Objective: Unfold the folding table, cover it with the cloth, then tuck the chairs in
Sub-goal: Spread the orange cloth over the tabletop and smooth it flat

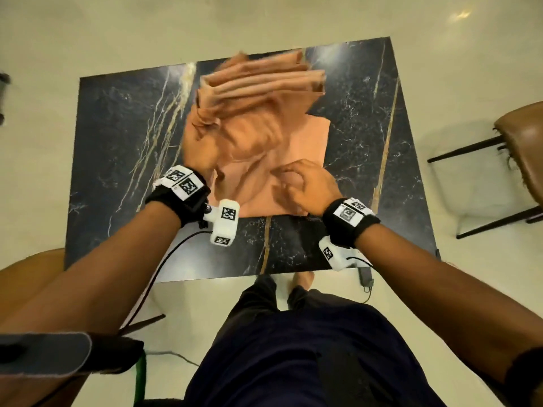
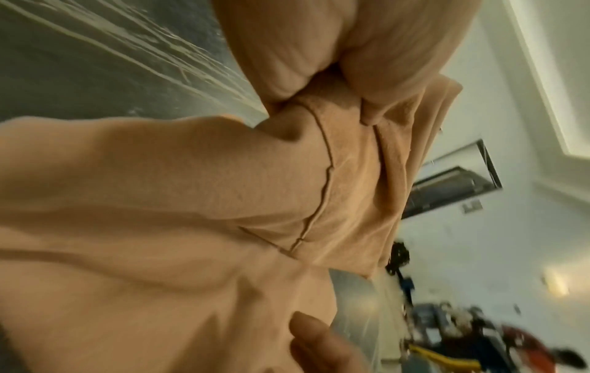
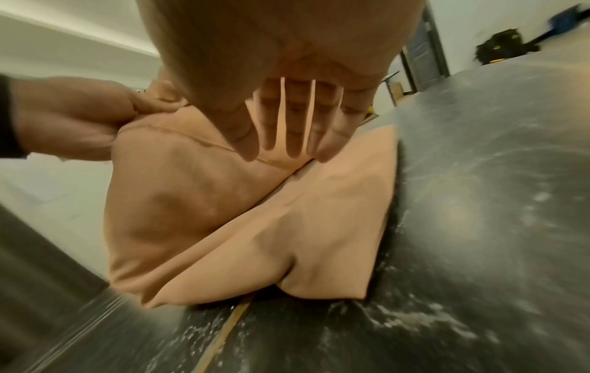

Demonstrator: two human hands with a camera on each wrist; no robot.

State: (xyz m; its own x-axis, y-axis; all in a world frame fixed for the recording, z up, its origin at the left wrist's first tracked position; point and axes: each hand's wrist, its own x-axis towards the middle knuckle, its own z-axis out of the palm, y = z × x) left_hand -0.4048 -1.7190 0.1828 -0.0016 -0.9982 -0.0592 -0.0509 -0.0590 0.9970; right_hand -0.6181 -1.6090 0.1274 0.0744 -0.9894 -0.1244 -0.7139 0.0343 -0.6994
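The folding table [image 1: 117, 136] stands unfolded, its dark marble top showing in the wrist views too [image 2: 96, 63] [image 3: 479, 176]. A peach cloth [image 1: 293, 148] lies part-folded in its middle. My left hand [image 1: 202, 154] grips a bunched fold of the cloth [image 2: 159, 202] and holds it up off the lower layers; the raised part is blurred. My right hand [image 1: 299, 183] is over the near right part of the cloth [image 3: 319, 227], with straight fingers [image 3: 293, 141] touching it by their tips. A brown chair [image 1: 523, 148] stands off the right side. Another chair [image 1: 29, 274] is at the near left.
Pale floor surrounds the table. A small dark device with a cable [image 1: 365, 279] lies on the floor by the near right corner. A black cable [image 1: 158, 268] runs from my left wrist down past the near table edge. Dark objects lie across the room [image 3: 501, 43].
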